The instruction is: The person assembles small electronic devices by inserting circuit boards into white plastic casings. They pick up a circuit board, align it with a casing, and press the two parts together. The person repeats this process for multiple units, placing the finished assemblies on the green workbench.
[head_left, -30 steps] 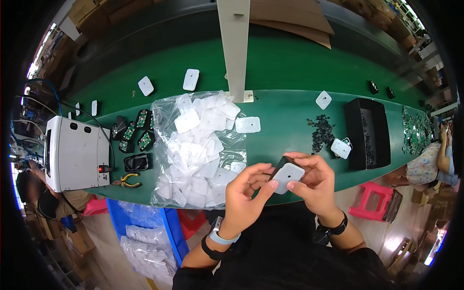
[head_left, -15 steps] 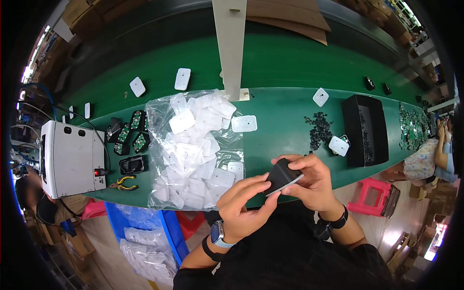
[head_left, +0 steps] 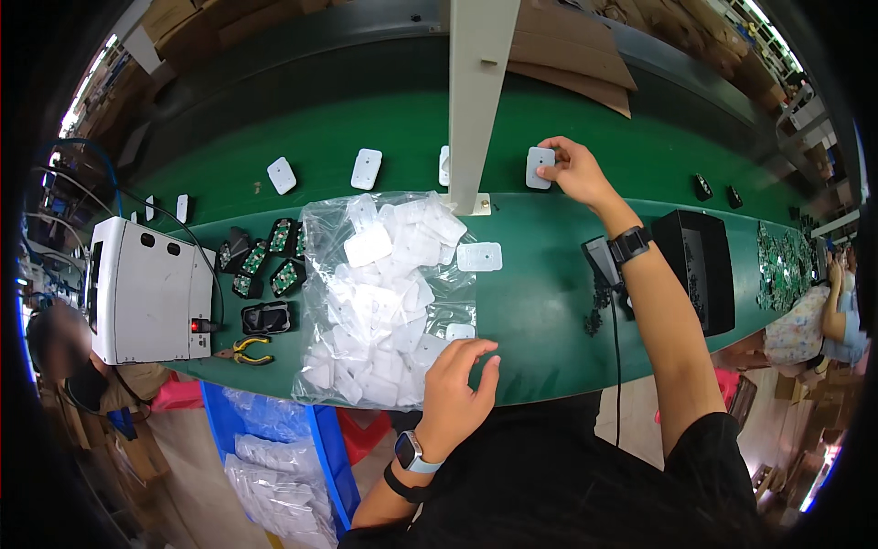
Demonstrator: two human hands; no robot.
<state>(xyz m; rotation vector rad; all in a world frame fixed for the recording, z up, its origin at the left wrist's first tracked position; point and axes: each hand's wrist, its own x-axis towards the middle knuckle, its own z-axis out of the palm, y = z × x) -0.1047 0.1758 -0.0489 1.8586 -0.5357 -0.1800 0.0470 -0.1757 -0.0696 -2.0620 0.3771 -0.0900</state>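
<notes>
My right hand is stretched far out over the green belt, its thumb and fingers closed on a black case with a white cover, white side up. My left hand hovers near the table's front edge, holding nothing, its fingers loosely bent and apart. Beside it lies a clear plastic bag with many white covers on it. A single white cover rests at the bag's right edge. Several white-covered cases sit along the belt to the left.
Open black cases with circuit boards, yellow-handled pliers and a white machine stand at left. Small black parts lie partly behind my right forearm, near a black box. A pale post rises beside my right hand.
My right hand has carried the black case from in front of me out to the belt. My left hand has let go of it and stayed near the table edge.
</notes>
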